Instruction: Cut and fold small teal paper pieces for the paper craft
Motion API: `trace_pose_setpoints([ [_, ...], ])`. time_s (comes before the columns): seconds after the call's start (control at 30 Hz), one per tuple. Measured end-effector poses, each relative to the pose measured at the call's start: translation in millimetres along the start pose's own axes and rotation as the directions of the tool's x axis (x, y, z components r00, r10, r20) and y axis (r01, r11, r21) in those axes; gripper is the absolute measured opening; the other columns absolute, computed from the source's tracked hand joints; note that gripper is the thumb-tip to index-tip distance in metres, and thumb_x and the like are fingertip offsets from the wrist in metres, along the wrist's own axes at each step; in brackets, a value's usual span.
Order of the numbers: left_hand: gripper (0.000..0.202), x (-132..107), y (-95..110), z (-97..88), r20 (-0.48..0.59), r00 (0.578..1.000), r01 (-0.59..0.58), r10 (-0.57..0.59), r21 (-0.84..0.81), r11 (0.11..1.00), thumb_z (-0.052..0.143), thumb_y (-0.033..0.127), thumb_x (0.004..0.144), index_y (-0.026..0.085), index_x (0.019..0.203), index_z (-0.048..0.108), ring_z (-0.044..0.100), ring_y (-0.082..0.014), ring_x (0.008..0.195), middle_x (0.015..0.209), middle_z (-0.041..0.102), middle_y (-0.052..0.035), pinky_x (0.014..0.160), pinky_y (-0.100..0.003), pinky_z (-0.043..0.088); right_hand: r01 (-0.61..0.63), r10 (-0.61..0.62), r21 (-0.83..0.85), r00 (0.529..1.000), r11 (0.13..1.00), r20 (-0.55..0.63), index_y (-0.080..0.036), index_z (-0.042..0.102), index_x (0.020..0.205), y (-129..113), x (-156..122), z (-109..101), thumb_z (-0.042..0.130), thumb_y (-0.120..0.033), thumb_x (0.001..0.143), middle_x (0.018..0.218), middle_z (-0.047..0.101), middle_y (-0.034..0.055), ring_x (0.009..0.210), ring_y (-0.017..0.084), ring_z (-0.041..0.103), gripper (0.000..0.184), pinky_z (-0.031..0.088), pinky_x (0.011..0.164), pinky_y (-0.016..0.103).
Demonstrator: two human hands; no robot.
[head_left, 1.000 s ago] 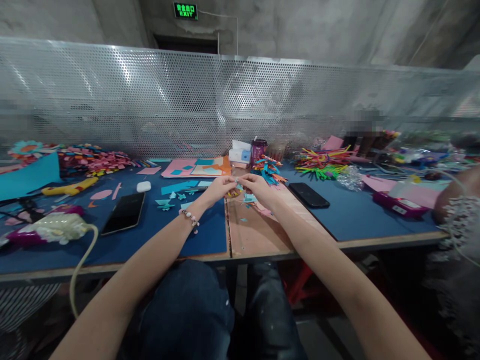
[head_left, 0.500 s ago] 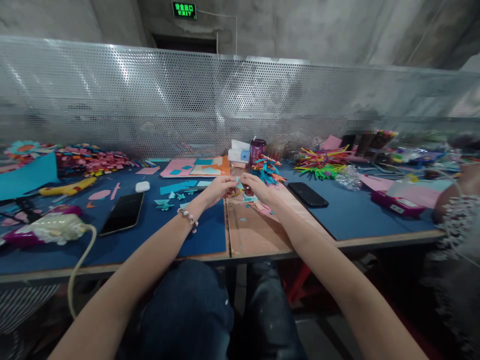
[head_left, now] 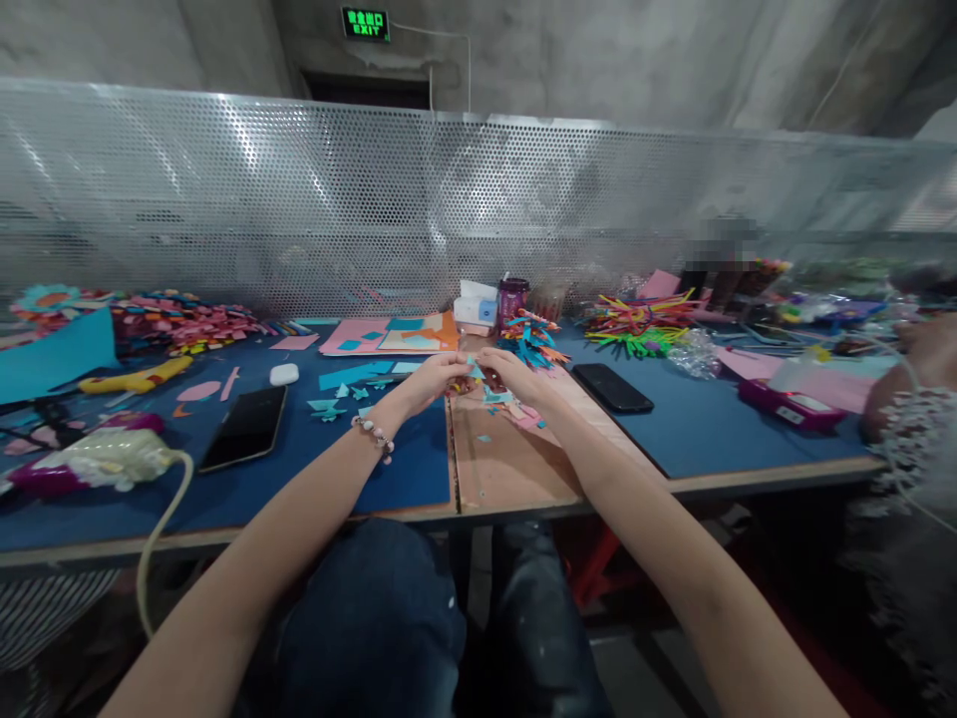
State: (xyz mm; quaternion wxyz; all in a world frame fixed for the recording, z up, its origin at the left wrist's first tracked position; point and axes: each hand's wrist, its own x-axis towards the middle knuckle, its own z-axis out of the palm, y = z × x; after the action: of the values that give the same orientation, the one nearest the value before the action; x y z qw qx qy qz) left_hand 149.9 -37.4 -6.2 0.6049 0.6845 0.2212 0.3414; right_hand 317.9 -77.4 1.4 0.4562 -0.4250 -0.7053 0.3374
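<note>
My left hand [head_left: 440,379] and my right hand [head_left: 509,373] meet over the middle of the table, fingertips nearly touching. Between them is a small light-blue piece of paper [head_left: 475,369], pinched by the fingers of both. Just below the fingers, pale blue and pink paper scraps [head_left: 515,407] lie on the bare wood strip [head_left: 500,469]. Left of my left hand, several folded or cut blue pieces [head_left: 329,409] rest on the blue mat [head_left: 404,469]. A bundle of blue and orange paper strips [head_left: 534,339] stands behind my right hand.
Phones lie on the left [head_left: 245,427] and right [head_left: 613,388]. A corded purple-and-white device [head_left: 97,457], yellow-handled tool [head_left: 136,377] and white case [head_left: 284,374] are at left. Behind stand a purple cup [head_left: 512,301] and perforated metal screen [head_left: 299,199]. Another person's arm [head_left: 916,369] is at right.
Both hands stay in nearly the same spot, with the fingers shifting slightly around the light-blue paper. The view has moved very little.
</note>
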Motion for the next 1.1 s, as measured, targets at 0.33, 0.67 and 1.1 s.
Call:
trace_pose_setpoints([
  [0.33, 0.015, 2.1, -0.4, -0.4, 0.004, 1.000, 0.018, -0.018, -0.068, 0.998, 0.059, 0.028, 0.073, 0.015, 0.080, 0.055, 0.056, -0.0114, 0.060, 0.067, 0.057, -0.0019, 0.050, -0.021, 0.036, 0.026, -0.027, 0.020, 0.999, 0.999, 0.047, -0.018, 0.049, 0.068, -3.0, -2.5, 0.9, 0.051, -0.036, 0.074, 0.063, 0.041, -0.0042, 0.050, 0.007, 0.034, 0.020, 0.026, 0.045, 0.021],
  [0.67, 0.018, 0.6, 0.4, 3.9, -0.017, 0.999, -0.042, 0.042, -0.035, 0.999, 0.058, 0.033, 0.076, 0.016, 0.080, 0.054, 0.053, -0.0098, 0.057, 0.066, 0.055, -0.0020, 0.048, -0.020, 0.036, -0.029, 0.020, 0.119, 0.997, 0.992, 0.079, -0.019, 0.048, 0.070, -5.9, -3.2, -1.1, 0.053, -0.036, 0.073, 0.059, 0.039, -0.0050, 0.048, 0.007, 0.034, 0.019, 0.025, 0.044, 0.021],
  [1.1, 0.017, -2.2, 3.7, 6.4, -0.123, 0.991, -0.051, 0.048, -0.022, 0.998, 0.060, 0.031, 0.076, 0.017, 0.081, 0.053, 0.058, -0.0098, 0.061, 0.068, 0.054, -0.0005, 0.057, -0.021, 0.044, 0.051, -0.051, 0.069, 0.999, 0.996, -0.004, -0.018, 0.051, 0.076, -2.2, -2.6, -1.4, 0.054, -0.033, 0.073, 0.059, 0.043, -0.0060, 0.046, 0.006, 0.036, 0.016, 0.027, 0.044, 0.020],
])
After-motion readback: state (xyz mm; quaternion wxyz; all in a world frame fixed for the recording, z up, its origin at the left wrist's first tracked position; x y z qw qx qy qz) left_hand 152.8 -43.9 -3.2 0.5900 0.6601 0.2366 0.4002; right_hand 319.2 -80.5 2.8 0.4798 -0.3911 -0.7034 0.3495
